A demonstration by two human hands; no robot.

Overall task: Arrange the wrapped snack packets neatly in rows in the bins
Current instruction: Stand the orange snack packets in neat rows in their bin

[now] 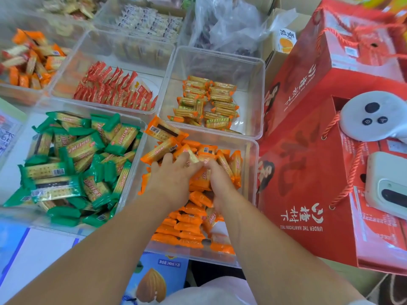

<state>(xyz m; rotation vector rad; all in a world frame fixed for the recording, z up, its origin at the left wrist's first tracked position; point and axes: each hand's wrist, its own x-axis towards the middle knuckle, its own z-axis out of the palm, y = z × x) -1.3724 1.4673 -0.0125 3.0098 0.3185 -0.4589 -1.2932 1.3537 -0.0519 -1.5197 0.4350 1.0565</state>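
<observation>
We've got the left hand pinching one orange packet off the heap in the bin to row it up; the right hand is dug in, grip honestly unclear.

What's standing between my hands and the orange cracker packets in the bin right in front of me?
Nothing visible. The left hand and right hand both touch the orange cracker packets, and the clear bin holding them is open on top, with no lid or wrapping over it.
</observation>
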